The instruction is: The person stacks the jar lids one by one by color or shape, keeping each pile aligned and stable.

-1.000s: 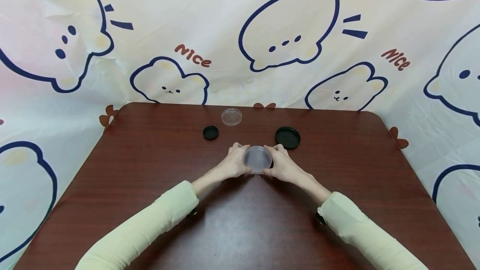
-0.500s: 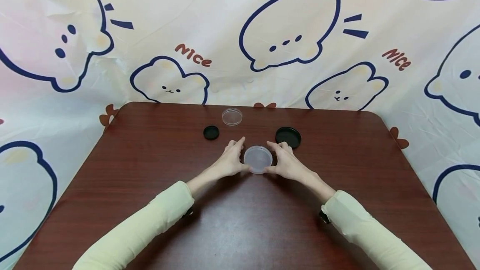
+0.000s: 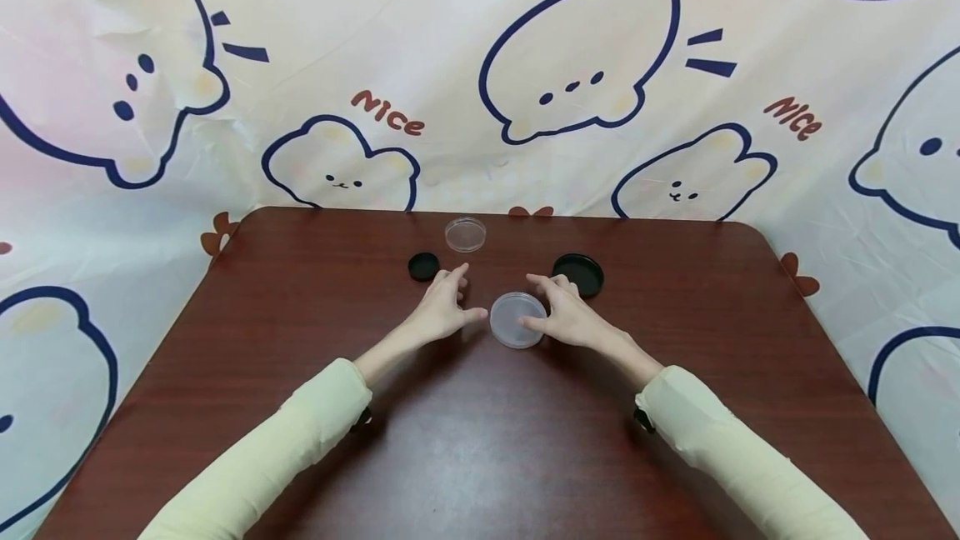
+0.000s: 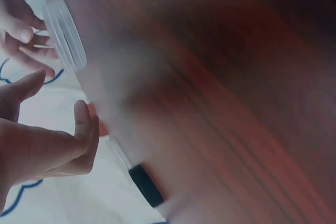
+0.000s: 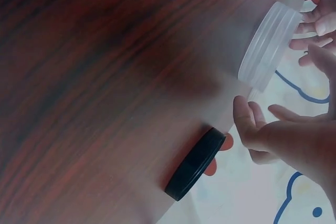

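A round, shallow translucent container [image 3: 516,307] with a ridged rim sits on the table between my hands. My left hand [image 3: 437,308] is spread just left of it, apart from it, with its fingertips near a small black round lid [image 3: 423,267]. My right hand [image 3: 573,317] is at the container's right side, fingers extended, its thumb over the container's edge in the head view; whether it touches cannot be told. A larger black lid [image 3: 578,275] lies just beyond the right fingers. The container [image 4: 65,35] also shows beside both hands in the left wrist view. Neither hand holds anything.
A clear round dish [image 3: 465,235] lies near the far edge of the brown wooden table [image 3: 480,457]. Behind the table hangs a pale cloth [image 3: 450,40] with cartoon outlines, continuing along both sides.
Both hands have let go of the translucent container and spread their fingers. My left hand has moved left and away from it; the right has stayed close. The container is practically where it was.
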The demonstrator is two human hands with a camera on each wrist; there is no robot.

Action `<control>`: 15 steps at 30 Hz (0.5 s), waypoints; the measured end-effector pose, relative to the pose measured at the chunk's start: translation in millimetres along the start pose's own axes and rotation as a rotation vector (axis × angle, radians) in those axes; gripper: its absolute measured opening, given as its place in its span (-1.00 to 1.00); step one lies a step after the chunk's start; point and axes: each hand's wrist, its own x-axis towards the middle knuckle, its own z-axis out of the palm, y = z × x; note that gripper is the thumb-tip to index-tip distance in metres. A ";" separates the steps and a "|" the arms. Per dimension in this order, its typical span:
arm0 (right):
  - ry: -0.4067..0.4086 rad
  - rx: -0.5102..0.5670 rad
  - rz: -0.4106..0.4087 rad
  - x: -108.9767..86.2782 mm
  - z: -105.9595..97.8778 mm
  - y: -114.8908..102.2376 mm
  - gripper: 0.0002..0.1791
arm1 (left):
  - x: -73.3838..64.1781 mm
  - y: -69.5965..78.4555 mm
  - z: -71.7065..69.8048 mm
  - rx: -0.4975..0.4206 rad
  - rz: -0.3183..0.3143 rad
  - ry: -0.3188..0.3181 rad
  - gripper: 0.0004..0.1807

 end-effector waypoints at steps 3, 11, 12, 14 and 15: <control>-0.019 -0.001 -0.015 6.5 -1.4 1.9 -0.19 | 3.5 -3.5 -8.9 -0.026 -0.009 0.017 -0.13; -0.016 0.006 -0.078 21.8 -6.2 1.4 -0.25 | 13.6 -14.2 -33.0 -0.053 -0.005 0.063 -0.28; -0.020 0.008 -0.075 22.7 -5.8 1.4 -0.25 | 14.3 -16.1 -34.0 -0.056 -0.002 0.073 -0.29; -0.029 0.011 -0.061 23.4 -4.6 1.4 -0.27 | 15.0 -19.9 -34.2 -0.069 -0.001 0.086 -0.31; -0.032 0.011 -0.055 23.9 -3.9 1.4 -0.28 | 15.2 -21.7 -33.7 -0.071 0.007 0.091 -0.32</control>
